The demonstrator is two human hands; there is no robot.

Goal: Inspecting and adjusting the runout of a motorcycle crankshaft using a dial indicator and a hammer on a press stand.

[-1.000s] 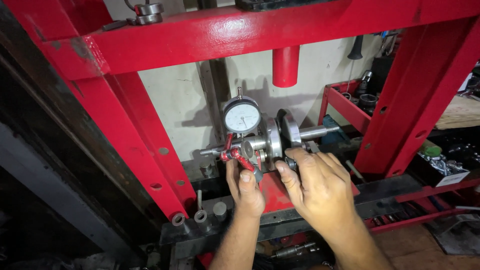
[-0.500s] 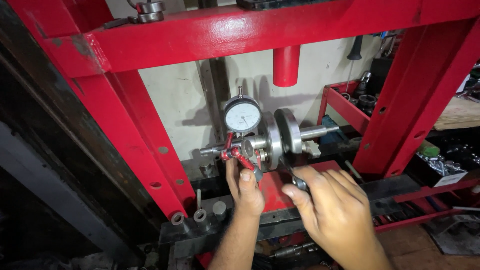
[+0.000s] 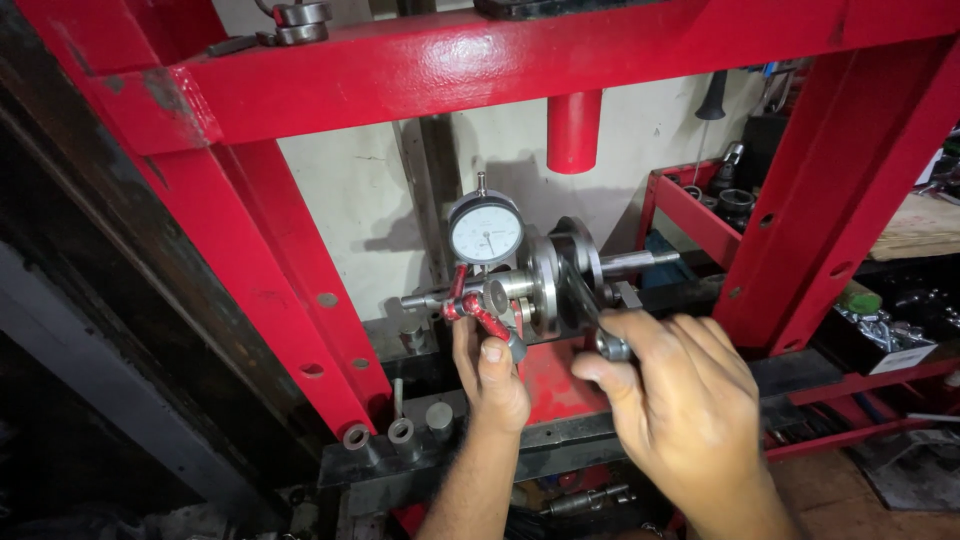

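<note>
Both hands at crankshaft

A single view is provided, taken from a camera worn on the person's head. The scene is viewed from above and in front, angled downward and forward into the opening of a red hydraulic press frame. The camera is positioned close, within arm's reach: both forearms enter from the bottom edge, and the left hand and right hand occupy the lower centre. The dial indicator and crankshaft are framed near the middle. The pale wall behind the press closes the view. No second view is supplied, so no overlap is shared.
</note>
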